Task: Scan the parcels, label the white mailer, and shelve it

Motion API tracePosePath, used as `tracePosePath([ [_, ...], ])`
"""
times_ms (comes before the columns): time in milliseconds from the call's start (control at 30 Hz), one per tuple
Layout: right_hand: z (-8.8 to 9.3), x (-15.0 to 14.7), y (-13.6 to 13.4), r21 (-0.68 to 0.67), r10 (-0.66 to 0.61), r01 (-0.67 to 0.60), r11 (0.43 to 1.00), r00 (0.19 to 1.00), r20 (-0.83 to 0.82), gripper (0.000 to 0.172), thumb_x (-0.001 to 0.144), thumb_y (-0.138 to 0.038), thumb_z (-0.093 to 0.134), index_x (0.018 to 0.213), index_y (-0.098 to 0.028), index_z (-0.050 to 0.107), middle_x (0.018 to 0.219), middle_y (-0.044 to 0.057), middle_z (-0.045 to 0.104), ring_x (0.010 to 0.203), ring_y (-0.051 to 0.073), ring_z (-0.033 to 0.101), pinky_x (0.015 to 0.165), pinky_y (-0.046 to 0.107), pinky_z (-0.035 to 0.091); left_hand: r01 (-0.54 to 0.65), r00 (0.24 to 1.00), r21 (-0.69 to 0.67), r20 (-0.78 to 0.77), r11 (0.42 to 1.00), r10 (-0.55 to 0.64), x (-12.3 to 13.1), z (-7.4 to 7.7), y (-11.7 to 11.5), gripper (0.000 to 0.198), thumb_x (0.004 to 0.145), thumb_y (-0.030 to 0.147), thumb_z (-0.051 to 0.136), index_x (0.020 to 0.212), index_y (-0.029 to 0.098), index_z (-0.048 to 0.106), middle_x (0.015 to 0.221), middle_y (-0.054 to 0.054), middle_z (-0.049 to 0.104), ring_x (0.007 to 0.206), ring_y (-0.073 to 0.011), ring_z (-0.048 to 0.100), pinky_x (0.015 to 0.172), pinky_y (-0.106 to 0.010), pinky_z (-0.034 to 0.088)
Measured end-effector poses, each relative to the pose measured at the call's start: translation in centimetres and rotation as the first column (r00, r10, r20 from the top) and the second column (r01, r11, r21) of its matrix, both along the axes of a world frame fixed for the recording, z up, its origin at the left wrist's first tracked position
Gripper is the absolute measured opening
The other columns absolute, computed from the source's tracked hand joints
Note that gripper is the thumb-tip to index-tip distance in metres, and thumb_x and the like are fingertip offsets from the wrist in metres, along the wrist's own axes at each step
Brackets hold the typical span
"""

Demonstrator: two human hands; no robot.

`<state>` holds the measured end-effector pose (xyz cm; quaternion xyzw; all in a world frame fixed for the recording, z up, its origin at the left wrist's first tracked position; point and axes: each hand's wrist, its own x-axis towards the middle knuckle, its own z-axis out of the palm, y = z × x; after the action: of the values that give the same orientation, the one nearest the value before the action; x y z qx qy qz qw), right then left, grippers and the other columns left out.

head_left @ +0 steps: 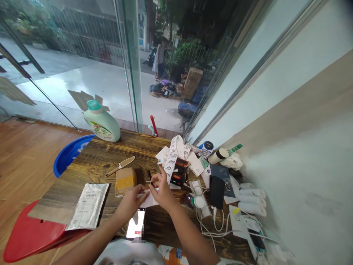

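My left hand [138,196] is closed, its thumb and fingers pinching the left edge of a small white slip of paper [150,201]. Just right of it, my right hand [162,190] is bent over the same slip, with thumb and fingers pinched together and one finger pointing up. A thin pale sliver and a black pen-like stick [149,175] show at its fingertips; I cannot tell whether it grips either. Below the paper lies a lit phone [135,223]. A box wrapped in yellow tape [125,181] sits left of my hands, and a label printer [178,173] stands beyond my right hand.
A strip of numbered labels [171,160] curls over the printer. A knife [120,165], a silver mailer bag [88,206] and a detergent bottle [102,121] are on the left. Toward the right lie a dark bottle [188,200], cables and a black phone-like slab [216,192].
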<state>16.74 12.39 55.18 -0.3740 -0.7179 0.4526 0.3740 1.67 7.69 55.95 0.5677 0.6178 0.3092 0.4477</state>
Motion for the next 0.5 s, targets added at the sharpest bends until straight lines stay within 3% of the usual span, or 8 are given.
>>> tracePosePath([
  [67, -0.1, -0.1, -0.4, 0.063, -0.028, 0.027, 0.998, 0.999, 0.018, 0.073, 0.085, -0.011, 0.045, 0.142, -0.030, 0.004, 0.096, 0.001, 0.050, 0.052, 0.007, 0.045, 0.057, 0.026, 0.045, 0.064, 0.993, 0.052, -0.099, 0.997, -0.058, 0.3, 0.4, -0.1, 0.023, 0.084, 0.037, 0.046, 0.076, 0.019, 0.057, 0.075, -0.005, 0.068, 0.069, -0.0192, 0.062, 0.064, -0.027, 0.042],
  [200, -0.7, -0.1, -1.1, 0.066, -0.143, 0.145, 0.987, 0.989, -0.022, 0.075, 0.085, -0.009, 0.041, 0.145, -0.028, 0.001, 0.097, 0.003, 0.050, 0.043, 0.004, 0.039, 0.044, 0.020, 0.038, 0.184, 0.946, 0.219, -0.306, 0.958, -0.111, 1.3, 0.5, -0.2, 0.023, 0.091, 0.027, 0.039, 0.074, 0.020, 0.054, 0.070, -0.004, 0.067, 0.063, -0.0178, 0.062, 0.057, -0.026, 0.042],
  [267, -1.1, 0.2, -1.3, 0.090, -0.191, 0.190, 0.978, 0.982, 0.003, 0.073, 0.086, -0.008, 0.040, 0.146, -0.027, 0.003, 0.097, 0.004, 0.051, 0.043, 0.005, 0.040, 0.044, 0.020, 0.041, 0.258, 0.892, 0.353, -0.445, 0.899, -0.081, 1.9, 0.3, -0.2, 0.023, 0.092, 0.023, 0.040, 0.073, 0.019, 0.054, 0.066, -0.004, 0.066, 0.060, -0.0185, 0.062, 0.055, -0.027, 0.041],
  [367, -1.5, 1.1, -1.2, 0.147, -0.227, 0.214, 0.966, 0.971, 0.073, 0.067, 0.087, -0.010, 0.040, 0.146, -0.024, 0.011, 0.094, 0.005, 0.052, 0.046, 0.007, 0.045, 0.050, 0.024, 0.049, 0.409, 0.824, 0.546, -0.566, 0.731, -0.038, 2.3, 0.5, -0.3, 0.026, 0.092, 0.018, 0.038, 0.073, 0.019, 0.055, 0.062, -0.002, 0.064, 0.056, -0.0187, 0.060, 0.055, -0.029, 0.043],
  [433, -1.2, 2.1, -0.8, 0.159, -0.282, 0.266, 0.951, 0.956, 0.084, 0.065, 0.087, -0.012, 0.044, 0.145, -0.022, 0.016, 0.091, 0.004, 0.051, 0.046, 0.007, 0.044, 0.049, 0.024, 0.049, 0.461, 0.825, 0.623, -0.564, 0.632, -0.046, 2.0, 1.0, -0.2, 0.025, 0.093, 0.019, 0.038, 0.076, 0.019, 0.056, 0.062, -0.002, 0.063, 0.056, -0.0178, 0.059, 0.057, -0.029, 0.044],
  [467, -0.9, 2.6, -0.6, 0.154, -0.333, 0.320, 0.935, 0.941, 0.066, 0.066, 0.086, -0.013, 0.048, 0.144, -0.022, 0.017, 0.091, 0.003, 0.051, 0.044, 0.006, 0.042, 0.048, 0.023, 0.048, 0.454, 0.839, 0.635, -0.541, 0.625, -0.060, 1.6, 1.3, 0.2, 0.025, 0.093, 0.020, 0.038, 0.079, 0.019, 0.058, 0.065, -0.002, 0.064, 0.058, -0.0174, 0.059, 0.058, -0.028, 0.045],
  [500, -0.4, 3.1, -0.3, 0.140, -0.396, 0.388, 0.911, 0.918, 0.032, 0.068, 0.085, -0.015, 0.051, 0.144, -0.023, 0.016, 0.090, 0.002, 0.049, 0.043, 0.005, 0.041, 0.046, 0.022, 0.047, 0.418, 0.862, 0.624, -0.502, 0.660, -0.071, 1.1, 1.5, 0.8, 0.024, 0.094, 0.022, 0.038, 0.083, 0.019, 0.059, 0.067, -0.002, 0.066, 0.061, -0.0170, 0.060, 0.060, -0.027, 0.045],
])
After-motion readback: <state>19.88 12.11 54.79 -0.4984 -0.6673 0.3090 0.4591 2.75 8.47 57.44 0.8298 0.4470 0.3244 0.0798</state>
